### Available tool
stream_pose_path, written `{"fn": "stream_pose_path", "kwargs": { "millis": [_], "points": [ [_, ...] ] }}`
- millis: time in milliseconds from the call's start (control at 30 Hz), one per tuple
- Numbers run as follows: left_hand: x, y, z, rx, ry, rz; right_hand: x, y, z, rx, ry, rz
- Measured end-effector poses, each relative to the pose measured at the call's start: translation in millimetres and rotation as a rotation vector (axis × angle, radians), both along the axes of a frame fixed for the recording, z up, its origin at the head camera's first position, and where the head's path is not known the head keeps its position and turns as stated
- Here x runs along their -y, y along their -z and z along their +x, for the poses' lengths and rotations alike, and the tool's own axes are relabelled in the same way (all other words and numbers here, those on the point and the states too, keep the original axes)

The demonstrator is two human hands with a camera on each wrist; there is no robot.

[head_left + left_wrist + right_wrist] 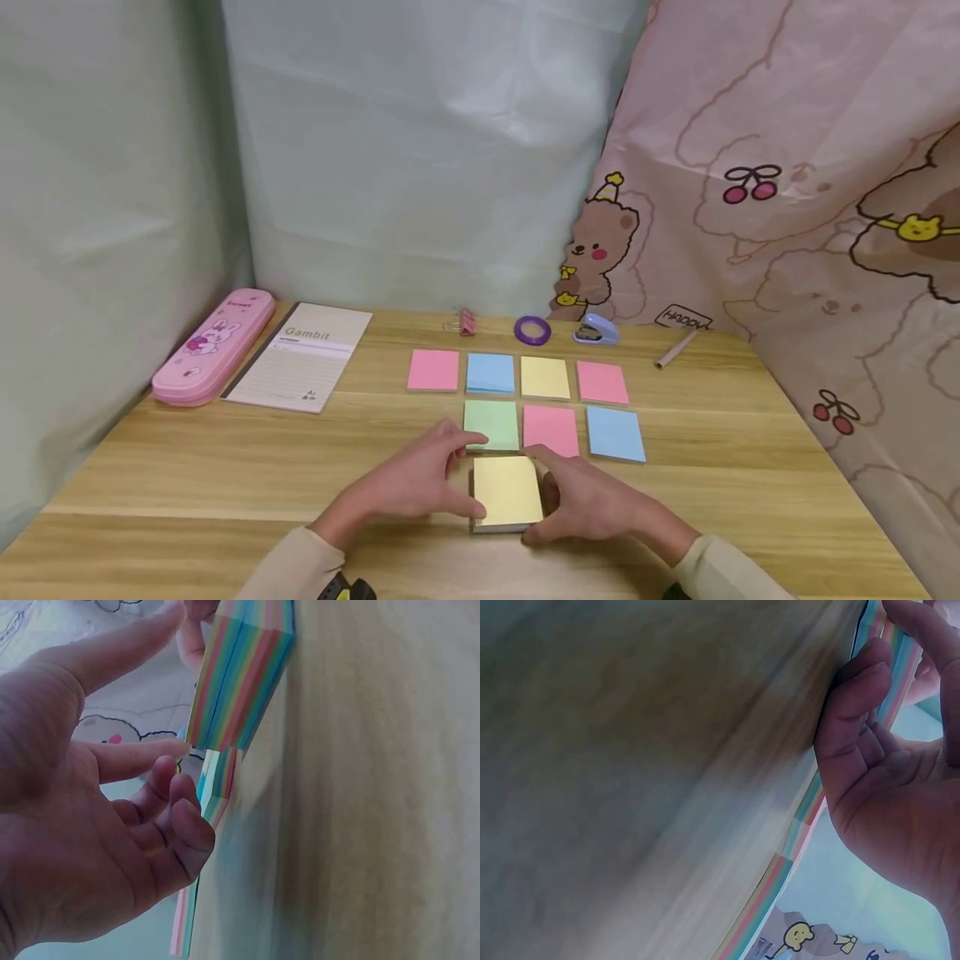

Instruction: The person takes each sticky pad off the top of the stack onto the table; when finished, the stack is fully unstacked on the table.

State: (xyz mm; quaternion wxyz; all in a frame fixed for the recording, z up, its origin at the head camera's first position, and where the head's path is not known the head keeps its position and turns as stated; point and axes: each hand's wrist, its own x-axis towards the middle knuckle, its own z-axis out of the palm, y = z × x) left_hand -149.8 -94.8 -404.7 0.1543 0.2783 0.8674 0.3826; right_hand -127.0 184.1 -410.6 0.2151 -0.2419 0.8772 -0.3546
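Hands are flanking a thick sticky-note pad with a yellow top sheet, lying on the wooden table near its front edge. The left hand is resting against the pad's left side, fingers loosely curved, index finger reaching past the far corner; the left wrist view is showing them beside the striped multicolour edge, not wrapped round it. The right hand is pressing its fingers to the right side, thumb over the far corner. Just beyond, a green pad, a pink pad and a blue pad are lying in a row, with four more pads behind. Farther back, a purple tape roll, a small stapler and a binder clip are sitting; a notebook and pink pencil case are lying far left.
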Motion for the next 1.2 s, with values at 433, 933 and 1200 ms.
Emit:
{"fn": "stream_pose_path", "kwargs": {
  "millis": [433,933,1200],
  "points": [
    [-10.7,1.6,14.7,-0.052,-0.016,-0.128,-0.5,1.4,0.3,-0.006,-0.010,-0.021],
    [-15.7,2.6,21.4,-0.128,-0.023,-0.176,0.4,1.1,-0.6,-0.009,-0.011,-0.018],
    [-15.8,2.9,21.4,-0.145,-0.015,-0.182,1.1,-0.7,-0.2,-0.024,-0.016,-0.015]
  ]
}}
